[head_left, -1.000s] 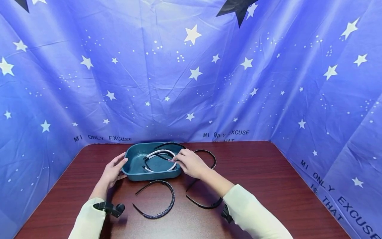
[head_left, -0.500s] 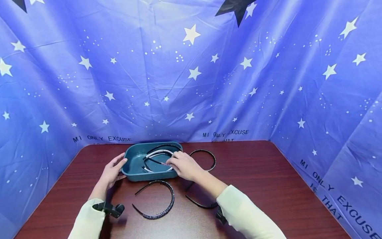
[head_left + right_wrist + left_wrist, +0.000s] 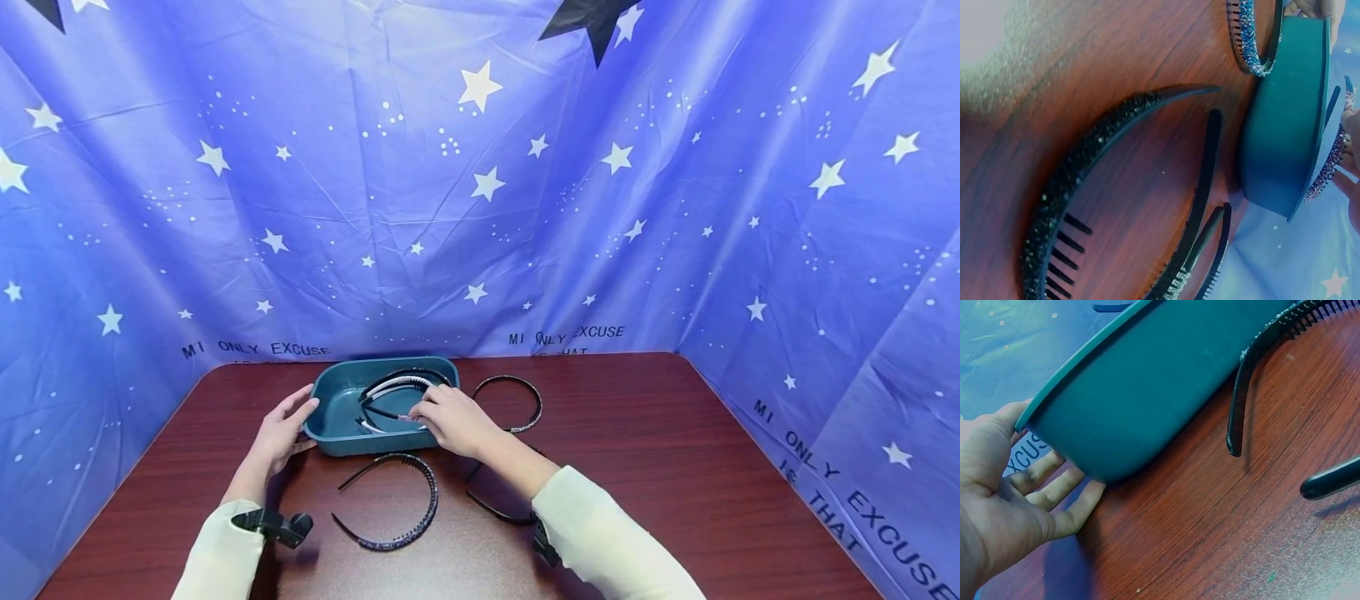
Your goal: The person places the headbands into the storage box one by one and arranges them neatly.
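Right hand (image 3: 453,421) pinching a pink-studded headband (image 3: 1329,165) over the teal tray's right half, left hand (image 3: 279,435) holding the tray (image 3: 375,447) by its left end.
The right forearm slants in from the right, fingertips bunched on the studded band; the left thumb hooks the rim, its fingers spread against the wall below; a white headband (image 3: 405,381) lies inside, a dark glittery headband (image 3: 435,500) on the table (image 3: 637,467) in front.
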Demonstrator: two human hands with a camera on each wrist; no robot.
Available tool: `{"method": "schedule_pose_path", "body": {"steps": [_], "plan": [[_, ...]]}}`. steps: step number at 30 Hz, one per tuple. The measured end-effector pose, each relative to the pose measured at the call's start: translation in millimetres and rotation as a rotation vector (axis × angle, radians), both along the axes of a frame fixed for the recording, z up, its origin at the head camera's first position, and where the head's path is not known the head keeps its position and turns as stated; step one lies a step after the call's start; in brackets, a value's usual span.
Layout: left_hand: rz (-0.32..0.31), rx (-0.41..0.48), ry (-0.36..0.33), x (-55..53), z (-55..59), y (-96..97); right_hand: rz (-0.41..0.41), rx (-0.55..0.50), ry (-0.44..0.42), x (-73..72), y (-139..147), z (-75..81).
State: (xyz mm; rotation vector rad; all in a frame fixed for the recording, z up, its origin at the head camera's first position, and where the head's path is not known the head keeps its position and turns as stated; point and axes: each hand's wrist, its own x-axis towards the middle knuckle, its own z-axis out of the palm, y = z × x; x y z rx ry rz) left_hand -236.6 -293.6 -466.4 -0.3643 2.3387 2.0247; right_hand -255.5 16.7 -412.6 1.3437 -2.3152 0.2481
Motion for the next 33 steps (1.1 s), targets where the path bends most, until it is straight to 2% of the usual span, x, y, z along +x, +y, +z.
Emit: {"method": "schedule_pose_path", "body": {"steps": [17, 33], "plan": [[-0.009, -0.001, 0.015, 0.9, -0.4, -1.0, -0.068, 0.024, -0.07, -1.2, -10.2, -9.0], [-0.001, 0.003, 0.012, 0.7, -0.2, -0.3, -0.107, -0.027, -0.102, -2.9, -12.4, -20.1]]}}
